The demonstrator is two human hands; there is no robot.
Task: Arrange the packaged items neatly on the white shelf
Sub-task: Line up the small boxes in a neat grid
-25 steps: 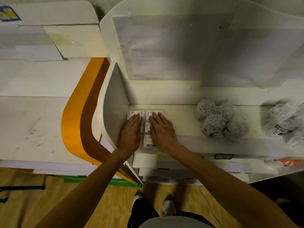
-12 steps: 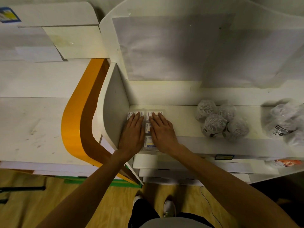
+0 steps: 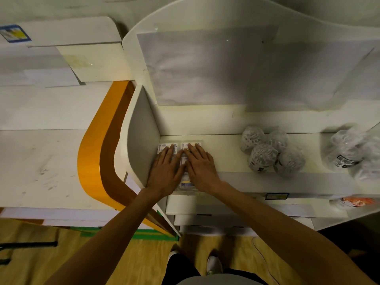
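Note:
Flat clear packs with white and blue labels (image 3: 186, 181) lie in two rows in the left corner of the white shelf (image 3: 224, 149), against its side panel. My left hand (image 3: 165, 171) lies flat on the left row, fingers straight. Beside it, my right hand (image 3: 200, 165) presses flat on the right row. Most of the packs are hidden under my palms; only the far label ends and a strip between my hands show.
A cluster of round clear-wrapped packs (image 3: 271, 153) sits mid-shelf. More clear wrapped items (image 3: 353, 153) lie at the right end. The side panel (image 3: 141, 140) walls the left. Lower shelves hold an orange-labelled item (image 3: 357, 201). An orange-trimmed white counter (image 3: 41, 161) stands left.
Both hands have stayed flat on the packs; they shifted only slightly closer together, and the view has barely moved.

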